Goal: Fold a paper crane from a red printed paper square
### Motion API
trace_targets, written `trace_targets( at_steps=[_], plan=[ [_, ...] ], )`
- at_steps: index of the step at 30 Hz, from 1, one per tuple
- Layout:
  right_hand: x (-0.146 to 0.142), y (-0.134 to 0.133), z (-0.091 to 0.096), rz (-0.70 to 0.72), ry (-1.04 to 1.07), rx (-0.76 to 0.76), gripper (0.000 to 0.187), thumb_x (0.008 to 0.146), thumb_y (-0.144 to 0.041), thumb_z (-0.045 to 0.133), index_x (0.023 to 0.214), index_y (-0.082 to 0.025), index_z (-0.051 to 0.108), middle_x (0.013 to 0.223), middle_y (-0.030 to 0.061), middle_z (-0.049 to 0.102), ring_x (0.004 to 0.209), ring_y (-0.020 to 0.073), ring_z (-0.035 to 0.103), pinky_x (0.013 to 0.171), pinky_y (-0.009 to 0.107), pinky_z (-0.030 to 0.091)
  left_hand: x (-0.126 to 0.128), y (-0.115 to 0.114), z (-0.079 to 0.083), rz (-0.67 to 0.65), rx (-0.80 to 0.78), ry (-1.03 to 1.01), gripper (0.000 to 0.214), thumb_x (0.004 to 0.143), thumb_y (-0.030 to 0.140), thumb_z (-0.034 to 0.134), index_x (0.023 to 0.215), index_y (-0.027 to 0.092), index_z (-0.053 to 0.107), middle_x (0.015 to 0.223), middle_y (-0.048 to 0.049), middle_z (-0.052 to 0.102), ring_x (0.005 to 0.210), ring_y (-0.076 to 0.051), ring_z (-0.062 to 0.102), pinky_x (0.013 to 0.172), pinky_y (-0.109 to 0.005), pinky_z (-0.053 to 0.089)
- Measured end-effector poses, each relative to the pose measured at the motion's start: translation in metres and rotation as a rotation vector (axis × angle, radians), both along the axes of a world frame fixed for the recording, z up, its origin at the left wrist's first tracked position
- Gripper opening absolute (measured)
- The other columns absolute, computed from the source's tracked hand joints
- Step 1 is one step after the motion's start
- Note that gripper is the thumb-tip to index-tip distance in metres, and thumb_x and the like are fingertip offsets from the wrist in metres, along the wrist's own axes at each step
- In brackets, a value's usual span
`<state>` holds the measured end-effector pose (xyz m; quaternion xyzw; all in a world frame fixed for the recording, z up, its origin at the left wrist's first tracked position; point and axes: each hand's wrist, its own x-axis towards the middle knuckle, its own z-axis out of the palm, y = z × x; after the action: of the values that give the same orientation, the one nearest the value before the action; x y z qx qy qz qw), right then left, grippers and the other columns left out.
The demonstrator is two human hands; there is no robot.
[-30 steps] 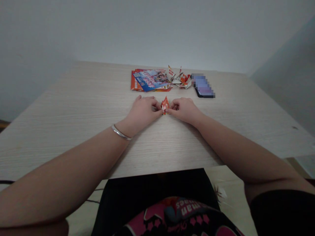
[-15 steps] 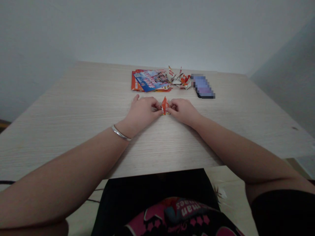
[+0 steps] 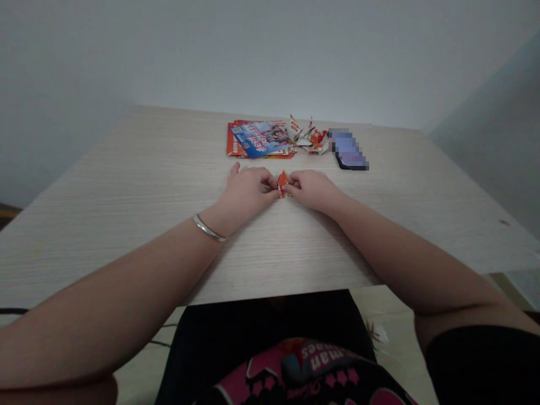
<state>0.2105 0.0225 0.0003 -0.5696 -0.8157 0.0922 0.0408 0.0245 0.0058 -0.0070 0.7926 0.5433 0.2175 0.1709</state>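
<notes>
A small piece of folded paper (image 3: 283, 179), orange with a pale printed lower edge, stands between my two hands low over the table, its tip pointing away from me. My left hand (image 3: 250, 190) pinches its left side between thumb and fingers; a silver bangle circles that wrist. From the other side my right hand (image 3: 314, 189) grips it too, the thumb laid across the front of the paper. The fingertips hide part of both edges. Beyond my hands lie several folded paper shapes (image 3: 311, 138) in a cluster, white and orange with pointed tips.
A stack of printed leaflets (image 3: 257, 139), blue on top and red beneath, lies at the back of the pale wooden table (image 3: 139, 185). To the right of the folded shapes is a phone (image 3: 349, 151), its screen pixelated. A wall (image 3: 270, 56) rises behind the table.
My right thumb has moved left onto the front of the paper, and its orange peak shows lower and narrower. My left hand keeps nearly the same place.
</notes>
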Motion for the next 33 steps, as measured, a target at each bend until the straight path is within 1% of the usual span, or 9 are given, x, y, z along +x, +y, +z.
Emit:
trace_targets(
  at_steps=[4,6,9,13,17,20,23,29,33],
  plan=[
    [0.000,0.002,0.000,0.002,-0.007,-0.017,0.033,0.102,-0.044,0.053,0.103,-0.020,0.075,0.093,0.0090,0.077,0.081,0.0216,0.062,0.065,0.033,0.028,0.001,-0.004,-0.001,-0.043,0.064,0.062,0.024,0.092,0.030,0.066,0.114,0.021,0.071,0.113,-0.0063,0.079,0.117,-0.029,0.069,0.128,-0.066,0.017],
    [0.001,0.003,-0.001,0.007,0.005,-0.009,0.032,0.101,-0.045,0.054,0.101,-0.020,0.074,0.091,0.0082,0.076,0.079,0.0209,0.060,0.065,0.033,0.028,0.000,-0.005,-0.001,-0.081,0.094,0.118,0.026,0.095,0.029,0.063,0.118,0.021,0.071,0.120,-0.0084,0.078,0.122,-0.030,0.067,0.128,-0.066,0.019],
    [0.002,0.004,-0.003,0.009,0.026,-0.001,0.030,0.099,-0.044,0.057,0.099,-0.019,0.074,0.089,0.0074,0.075,0.077,0.0201,0.059,0.064,0.033,0.027,-0.001,-0.005,-0.001,-0.122,0.118,0.186,0.023,0.097,0.030,0.061,0.113,0.019,0.074,0.120,-0.0104,0.077,0.121,-0.030,0.067,0.127,-0.062,0.024],
    [0.004,0.005,-0.007,-0.009,0.072,0.004,0.028,0.098,-0.044,0.061,0.098,-0.019,0.072,0.087,0.0059,0.074,0.075,0.0192,0.059,0.064,0.032,0.029,-0.002,-0.004,0.002,-0.165,0.144,0.249,0.020,0.097,0.030,0.060,0.104,0.018,0.075,0.108,-0.0092,0.078,0.111,-0.028,0.068,0.123,-0.057,0.033],
    [0.006,0.005,-0.011,-0.054,0.143,0.022,0.026,0.097,-0.043,0.066,0.105,-0.019,0.070,0.084,0.0031,0.073,0.072,0.0179,0.059,0.065,0.031,0.032,-0.002,-0.002,0.001,-0.189,0.157,0.268,0.023,0.098,0.030,0.058,0.102,0.016,0.075,0.106,-0.0103,0.076,0.106,-0.028,0.068,0.113,-0.050,0.044],
    [0.007,0.005,-0.015,-0.043,0.178,0.040,0.023,0.096,-0.042,0.067,0.102,-0.019,0.068,0.079,0.0019,0.072,0.069,0.0170,0.058,0.064,0.030,0.031,-0.003,-0.002,-0.001,-0.185,0.164,0.250,0.027,0.099,0.030,0.055,0.106,0.014,0.076,0.107,-0.0118,0.075,0.107,-0.028,0.068,0.104,-0.045,0.051],
    [0.011,0.004,-0.019,-0.015,0.282,0.055,0.023,0.095,-0.041,0.069,0.103,-0.020,0.067,0.075,-0.0010,0.069,0.066,0.0154,0.055,0.063,0.029,0.030,-0.005,-0.001,-0.004,-0.185,0.159,0.211,0.030,0.100,0.031,0.054,0.107,0.014,0.078,0.114,-0.0126,0.075,0.109,-0.028,0.068,0.102,-0.042,0.054],
    [0.020,0.005,-0.022,0.020,0.481,-0.039,0.023,0.083,-0.040,0.077,0.094,-0.020,0.071,0.071,-0.0038,0.064,0.064,0.0130,0.051,0.063,0.028,0.032,-0.008,0.004,-0.007,-0.243,0.194,0.169,0.032,0.100,0.034,0.055,0.110,0.019,0.082,0.129,-0.0094,0.076,0.119,-0.028,0.069,0.108,-0.044,0.053],
    [0.022,0.007,-0.022,0.043,0.511,-0.071,0.021,0.083,-0.039,0.077,0.092,-0.020,0.076,0.074,-0.0020,0.066,0.067,0.0132,0.052,0.065,0.028,0.034,-0.009,0.005,-0.006,-0.235,0.182,0.206,0.034,0.100,0.036,0.054,0.112,0.019,0.081,0.122,-0.0107,0.078,0.120,-0.030,0.069,0.108,-0.046,0.053]
  ],
)
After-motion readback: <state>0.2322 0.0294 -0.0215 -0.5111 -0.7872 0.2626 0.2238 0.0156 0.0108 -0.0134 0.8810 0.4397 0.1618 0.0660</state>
